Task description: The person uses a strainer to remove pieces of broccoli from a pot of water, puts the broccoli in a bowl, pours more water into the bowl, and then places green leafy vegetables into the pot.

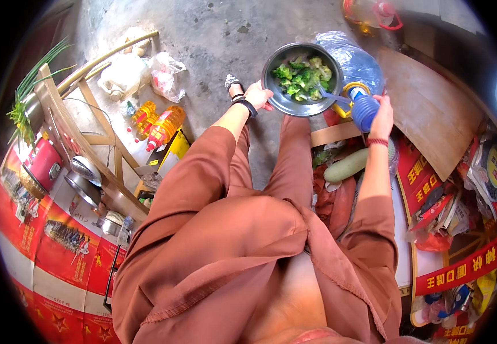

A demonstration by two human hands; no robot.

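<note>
My left hand (259, 95) grips the near-left rim of a round metal bowl (286, 110), thumb over the edge. Broccoli florets (302, 79) lie inside it. On the other side, my right hand (382, 116) is pressed around the blue ribbed bellows of a manual water pump (363, 112). This pump sits on the neck of a large clear-blue water jug (354, 60). Its pale spout (335, 97) reaches over the bowl's right rim toward the broccoli. Whether water is flowing is hard to make out.
Oil bottles (167, 122) and white plastic bags (121, 75) are on the concrete floor at left. A wooden frame (98, 112) and a red cooker (44, 163) stand further left. At right are a pale green gourd (345, 165) and a brown board (429, 103).
</note>
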